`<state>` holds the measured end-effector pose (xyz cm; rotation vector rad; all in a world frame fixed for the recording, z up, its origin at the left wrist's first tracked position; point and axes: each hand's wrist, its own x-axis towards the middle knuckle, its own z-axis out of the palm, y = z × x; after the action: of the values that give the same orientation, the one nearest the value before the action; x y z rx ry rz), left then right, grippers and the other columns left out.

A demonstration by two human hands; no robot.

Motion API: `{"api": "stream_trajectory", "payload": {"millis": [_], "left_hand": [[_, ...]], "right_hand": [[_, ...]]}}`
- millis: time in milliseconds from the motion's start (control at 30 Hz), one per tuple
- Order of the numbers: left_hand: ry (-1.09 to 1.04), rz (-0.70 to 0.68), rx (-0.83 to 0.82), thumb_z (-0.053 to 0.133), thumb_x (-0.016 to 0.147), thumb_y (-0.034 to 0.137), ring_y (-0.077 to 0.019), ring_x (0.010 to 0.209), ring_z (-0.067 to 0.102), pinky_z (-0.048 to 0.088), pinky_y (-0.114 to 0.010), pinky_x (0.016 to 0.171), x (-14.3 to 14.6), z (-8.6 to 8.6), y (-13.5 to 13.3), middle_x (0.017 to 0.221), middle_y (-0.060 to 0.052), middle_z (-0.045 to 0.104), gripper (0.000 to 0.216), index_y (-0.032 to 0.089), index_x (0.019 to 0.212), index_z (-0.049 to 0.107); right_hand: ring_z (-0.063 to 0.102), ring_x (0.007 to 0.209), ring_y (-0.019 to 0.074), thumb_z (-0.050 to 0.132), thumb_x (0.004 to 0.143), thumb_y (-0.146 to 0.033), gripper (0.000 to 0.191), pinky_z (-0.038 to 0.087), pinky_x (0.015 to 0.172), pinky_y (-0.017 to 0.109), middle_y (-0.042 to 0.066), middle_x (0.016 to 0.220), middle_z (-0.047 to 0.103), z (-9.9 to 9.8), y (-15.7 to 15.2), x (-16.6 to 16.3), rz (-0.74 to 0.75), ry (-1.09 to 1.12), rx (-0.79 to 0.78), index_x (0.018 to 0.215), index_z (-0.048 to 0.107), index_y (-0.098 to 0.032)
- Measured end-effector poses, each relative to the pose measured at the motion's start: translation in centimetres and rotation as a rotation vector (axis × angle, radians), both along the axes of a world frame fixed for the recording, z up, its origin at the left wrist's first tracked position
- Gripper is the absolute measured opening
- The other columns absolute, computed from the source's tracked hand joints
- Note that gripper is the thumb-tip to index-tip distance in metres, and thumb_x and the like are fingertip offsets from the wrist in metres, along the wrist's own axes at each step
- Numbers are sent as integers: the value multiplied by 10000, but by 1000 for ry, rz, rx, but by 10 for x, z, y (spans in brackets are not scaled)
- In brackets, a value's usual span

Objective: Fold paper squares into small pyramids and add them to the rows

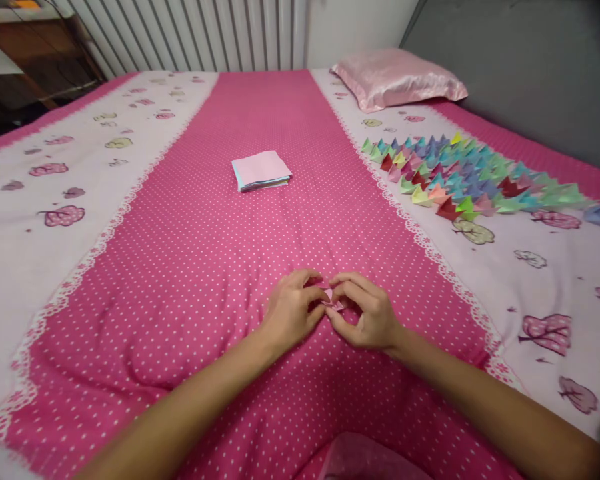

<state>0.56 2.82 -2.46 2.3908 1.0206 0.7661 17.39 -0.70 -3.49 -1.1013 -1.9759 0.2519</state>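
A small piece of folded pink paper (333, 304) is held between both hands, low over the bed. My left hand (294, 305) pinches its left side, thumb and fingers closed on it. From the other side my right hand (365, 310) grips the paper's right part with thumb and bent fingers. The fingers cover much of the paper, so its exact folded shape is hard to make out. Beyond the hands lies a stack of square paper sheets (263, 169), pale pink on top with blue and other colours showing at the edges.
Rows of small folded paper boats (473, 175) in many colours spread over the right of the bed. A shiny pink pillow (397, 77) lies at the far right. The pink dotted bedspread (190, 267) has wrinkles near the hands. A white radiator (205, 33) stands behind.
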Motion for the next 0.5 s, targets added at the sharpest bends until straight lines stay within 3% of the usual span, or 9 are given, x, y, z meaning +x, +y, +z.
{"api": "stream_trajectory", "payload": {"millis": [200, 333, 500], "left_hand": [[-39, 120, 96, 593, 781, 137, -183, 792, 598, 517, -347, 701, 3, 2, -7, 882, -75, 665, 112, 163, 773, 701], [-22, 238, 9, 624, 777, 184, -178, 787, 595, 509, -322, 668, 3, 3, -7, 863, -58, 660, 99, 183, 731, 711], [-6, 283, -91, 626, 779, 195, -181, 817, 591, 507, -334, 703, 6, 1, -4, 859, -52, 655, 112, 188, 713, 716]], "right_hand": [[597, 690, 138, 561, 743, -136, 64, 524, 580, 255, 83, 940, 606, 3, 3, 0, -31, 25, -28, 781, 547, -185], [605, 698, 145, 554, 725, -125, 65, 512, 577, 255, 88, 971, 612, 4, 8, -1, -133, -22, -77, 760, 570, -177], [605, 653, 133, 568, 727, -130, 87, 509, 600, 261, 71, 975, 646, 3, 10, -4, -201, -131, -121, 766, 632, -175]]}}
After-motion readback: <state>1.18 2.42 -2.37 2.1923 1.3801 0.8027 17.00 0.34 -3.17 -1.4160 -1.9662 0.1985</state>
